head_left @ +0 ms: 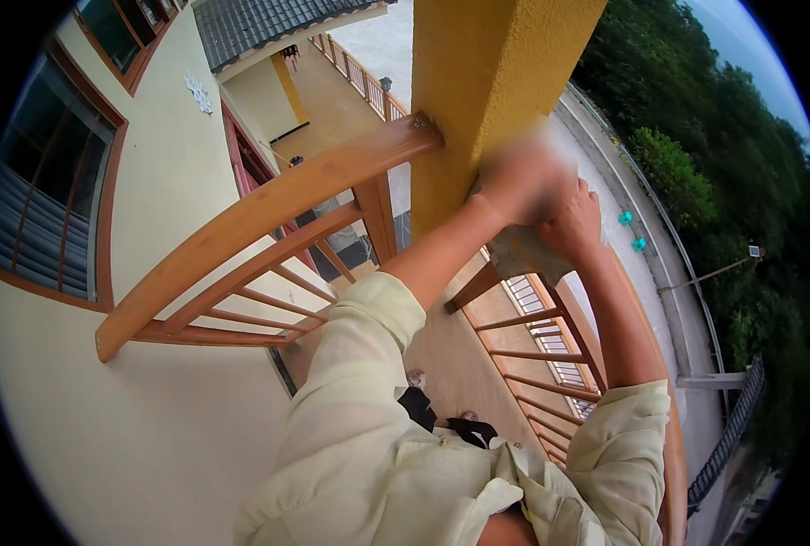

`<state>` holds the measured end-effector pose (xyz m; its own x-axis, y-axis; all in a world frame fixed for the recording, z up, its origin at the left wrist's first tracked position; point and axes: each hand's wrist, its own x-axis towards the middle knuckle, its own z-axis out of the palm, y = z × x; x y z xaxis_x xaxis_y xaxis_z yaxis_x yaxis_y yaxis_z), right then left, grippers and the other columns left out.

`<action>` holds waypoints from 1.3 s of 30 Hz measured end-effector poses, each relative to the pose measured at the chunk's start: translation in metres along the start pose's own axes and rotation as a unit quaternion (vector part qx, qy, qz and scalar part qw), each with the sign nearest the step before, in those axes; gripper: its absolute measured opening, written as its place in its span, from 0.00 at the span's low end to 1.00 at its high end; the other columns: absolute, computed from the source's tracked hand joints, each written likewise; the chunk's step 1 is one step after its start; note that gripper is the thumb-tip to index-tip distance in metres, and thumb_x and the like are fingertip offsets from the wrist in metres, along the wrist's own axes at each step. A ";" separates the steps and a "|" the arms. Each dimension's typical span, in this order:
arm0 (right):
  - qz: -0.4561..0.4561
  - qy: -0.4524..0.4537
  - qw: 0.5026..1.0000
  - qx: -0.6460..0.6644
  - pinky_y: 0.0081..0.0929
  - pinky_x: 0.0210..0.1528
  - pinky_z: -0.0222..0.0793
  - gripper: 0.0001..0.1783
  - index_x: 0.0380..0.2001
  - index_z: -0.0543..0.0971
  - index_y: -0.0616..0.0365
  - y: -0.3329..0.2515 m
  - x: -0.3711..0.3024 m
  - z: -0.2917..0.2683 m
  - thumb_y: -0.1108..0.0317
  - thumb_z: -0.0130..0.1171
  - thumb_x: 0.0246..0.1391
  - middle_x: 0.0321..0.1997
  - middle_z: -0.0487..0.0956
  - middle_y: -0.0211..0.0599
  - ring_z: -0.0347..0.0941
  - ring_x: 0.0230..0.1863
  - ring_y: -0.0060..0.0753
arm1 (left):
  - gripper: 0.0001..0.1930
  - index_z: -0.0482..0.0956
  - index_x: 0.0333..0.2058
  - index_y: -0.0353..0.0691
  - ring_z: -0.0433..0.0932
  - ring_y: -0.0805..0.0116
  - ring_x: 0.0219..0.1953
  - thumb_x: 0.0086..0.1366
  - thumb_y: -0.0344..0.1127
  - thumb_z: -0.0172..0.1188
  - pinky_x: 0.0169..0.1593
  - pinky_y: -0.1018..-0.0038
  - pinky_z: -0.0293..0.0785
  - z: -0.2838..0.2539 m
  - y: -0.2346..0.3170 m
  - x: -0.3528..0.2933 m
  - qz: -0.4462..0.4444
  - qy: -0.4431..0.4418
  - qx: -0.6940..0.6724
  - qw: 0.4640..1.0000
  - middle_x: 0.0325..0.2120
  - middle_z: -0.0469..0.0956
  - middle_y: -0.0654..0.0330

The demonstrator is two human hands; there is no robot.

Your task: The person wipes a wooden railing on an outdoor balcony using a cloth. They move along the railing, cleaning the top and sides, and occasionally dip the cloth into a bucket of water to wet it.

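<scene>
My two hands are raised and close together beside a yellow square pillar (pixel 459 100). My left hand (pixel 521 182) is smeared by blur, so its fingers cannot be made out. Right against it is my right hand (pixel 573 223), its fingers bent; what they close on is hidden. Just below both hands shows a greyish-brown piece (pixel 528 253), perhaps a cloth, at the top of the wooden railing by the pillar. Whether either hand grips that piece cannot be told. Both forearms are bare below rolled pale sleeves.
A curved wooden handrail (pixel 268 214) with spindles runs from the pillar to the left. Another railing (pixel 550 364) curves down the right side. A cream wall (pixel 150 428) with a wood-framed window (pixel 55 182) stands left. Beyond lie a road (pixel 623 173) and trees.
</scene>
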<state>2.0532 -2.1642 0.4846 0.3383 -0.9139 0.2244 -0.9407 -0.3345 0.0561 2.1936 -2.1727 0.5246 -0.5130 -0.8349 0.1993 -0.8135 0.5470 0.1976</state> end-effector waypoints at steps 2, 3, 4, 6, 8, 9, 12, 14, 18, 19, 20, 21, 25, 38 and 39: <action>-0.031 0.030 0.999 -0.029 0.43 0.54 0.63 0.40 0.61 0.64 0.62 0.010 -0.011 -0.002 0.61 0.62 0.43 0.62 0.67 0.49 0.65 0.60 0.48 | 0.26 0.68 0.56 0.34 0.61 0.54 0.64 0.56 0.25 0.54 0.66 0.65 0.58 -0.019 0.014 -0.010 -0.018 -0.020 -0.020 0.999 0.59 0.66 0.50; -0.058 0.042 0.996 -0.048 0.43 0.55 0.62 0.38 0.60 0.65 0.61 0.015 -0.023 -0.006 0.65 0.61 0.43 0.64 0.66 0.49 0.63 0.62 0.47 | 0.26 0.68 0.55 0.33 0.61 0.53 0.64 0.56 0.25 0.53 0.65 0.65 0.59 -0.014 0.018 -0.016 -0.005 0.017 -0.053 0.998 0.58 0.66 0.49; -0.087 0.055 0.993 -0.060 0.42 0.56 0.62 0.37 0.60 0.65 0.61 0.014 -0.036 -0.008 0.68 0.59 0.43 0.65 0.65 0.49 0.62 0.64 0.47 | 0.25 0.69 0.55 0.32 0.62 0.52 0.63 0.55 0.24 0.53 0.64 0.64 0.61 -0.011 0.021 -0.026 0.007 0.052 -0.082 0.995 0.58 0.67 0.48; -0.115 0.059 0.992 -0.010 0.41 0.58 0.61 0.35 0.57 0.70 0.57 0.006 -0.053 -0.021 0.75 0.57 0.39 0.63 0.68 0.44 0.62 0.65 0.43 | 0.24 0.71 0.53 0.31 0.64 0.50 0.62 0.55 0.23 0.52 0.61 0.63 0.65 0.040 0.007 -0.048 0.056 0.228 -0.173 0.957 0.57 0.68 0.46; -0.142 0.035 0.989 -0.003 0.41 0.58 0.61 0.34 0.55 0.72 0.55 0.012 -0.073 -0.024 0.75 0.58 0.38 0.62 0.69 0.40 0.63 0.64 0.42 | 0.24 0.73 0.51 0.31 0.68 0.49 0.59 0.52 0.19 0.51 0.58 0.62 0.69 0.058 0.013 -0.056 0.049 0.265 -0.212 0.939 0.55 0.70 0.45; -0.137 0.062 0.989 0.013 0.38 0.56 0.63 0.30 0.51 0.74 0.53 0.014 -0.070 -0.021 0.76 0.58 0.38 0.60 0.72 0.36 0.66 0.62 0.40 | 0.24 0.73 0.50 0.31 0.69 0.49 0.58 0.51 0.18 0.51 0.58 0.62 0.69 0.066 0.009 -0.051 0.046 0.267 -0.171 0.947 0.54 0.71 0.45; -0.022 0.144 0.970 0.194 0.38 0.51 0.69 0.25 0.49 0.76 0.48 0.020 -0.037 -0.027 0.73 0.57 0.43 0.57 0.75 0.34 0.71 0.54 0.43 | 0.28 0.73 0.50 0.34 0.71 0.50 0.55 0.46 0.17 0.51 0.57 0.63 0.69 0.054 0.014 -0.021 0.009 0.319 -0.218 0.922 0.52 0.73 0.45; 0.038 0.087 0.984 0.149 0.39 0.54 0.68 0.27 0.51 0.75 0.48 0.000 -0.011 -0.023 0.71 0.57 0.43 0.58 0.74 0.33 0.70 0.56 0.43 | 0.28 0.72 0.52 0.37 0.69 0.50 0.57 0.47 0.18 0.51 0.58 0.63 0.68 0.066 -0.004 -0.008 -0.007 0.371 -0.201 0.906 0.54 0.71 0.48; -0.124 0.170 0.977 0.019 0.40 0.60 0.58 0.29 0.50 0.76 0.52 -0.010 -0.064 0.010 0.73 0.56 0.37 0.59 0.73 0.30 0.65 0.62 0.38 | 0.38 0.60 0.63 0.43 0.63 0.52 0.63 0.51 0.19 0.54 0.59 0.64 0.68 0.135 0.028 -0.061 -0.064 0.362 -0.291 0.883 0.65 0.57 0.54; -0.166 0.138 0.976 -0.028 0.41 0.60 0.59 0.28 0.48 0.77 0.53 -0.016 -0.086 0.007 0.73 0.56 0.36 0.58 0.73 0.31 0.66 0.62 0.38 | 0.38 0.59 0.63 0.42 0.65 0.49 0.61 0.51 0.18 0.52 0.58 0.63 0.68 0.152 0.039 -0.084 -0.017 0.335 -0.372 0.866 0.63 0.61 0.51; -0.178 0.074 0.981 0.008 0.40 0.60 0.59 0.27 0.45 0.78 0.52 -0.028 -0.107 0.018 0.75 0.55 0.35 0.56 0.74 0.32 0.66 0.61 0.37 | 0.33 0.63 0.60 0.40 0.68 0.45 0.56 0.52 0.18 0.52 0.56 0.61 0.70 0.196 0.042 -0.109 -0.082 0.233 -0.423 0.872 0.57 0.67 0.48; -0.179 0.056 0.976 0.108 0.43 0.58 0.62 0.26 0.43 0.78 0.54 -0.009 -0.131 0.030 0.79 0.55 0.33 0.53 0.76 0.37 0.69 0.58 0.43 | 0.28 0.68 0.55 0.38 0.70 0.44 0.53 0.52 0.19 0.51 0.54 0.60 0.70 0.196 0.071 -0.117 -0.078 0.212 -0.441 0.868 0.51 0.72 0.46; -0.080 -0.056 0.977 0.189 0.42 0.57 0.63 0.32 0.50 0.76 0.58 0.022 -0.192 0.056 0.85 0.51 0.35 0.51 0.75 0.52 0.68 0.54 0.59 | 0.29 0.67 0.56 0.39 0.67 0.45 0.56 0.53 0.27 0.56 0.61 0.62 0.63 0.235 0.129 -0.141 -0.134 0.177 -0.632 0.743 0.53 0.69 0.47; -0.243 -0.033 0.969 -0.024 0.45 0.50 0.66 0.25 0.53 0.74 0.63 0.001 -0.104 0.098 0.77 0.53 0.47 0.50 0.75 0.56 0.71 0.50 0.58 | 0.36 0.59 0.64 0.49 0.48 0.48 0.69 0.57 0.49 0.54 0.69 0.46 0.35 0.286 0.083 -0.055 -0.096 0.361 -0.517 0.770 0.66 0.54 0.53; -0.198 -0.095 0.976 -0.003 0.45 0.51 0.66 0.24 0.53 0.74 0.64 0.004 -0.104 0.107 0.76 0.54 0.48 0.51 0.75 0.57 0.71 0.50 0.58 | 0.35 0.61 0.63 0.48 0.49 0.51 0.69 0.57 0.50 0.55 0.69 0.46 0.33 0.298 0.088 -0.057 -0.113 0.375 -0.531 0.752 0.65 0.58 0.54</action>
<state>2.0163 -2.0952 0.3578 0.6729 -0.7397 0.0000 -0.7354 -0.6690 0.1077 2.0694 -2.0956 0.2446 0.2280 -0.8621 0.4525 0.0247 0.4698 0.8825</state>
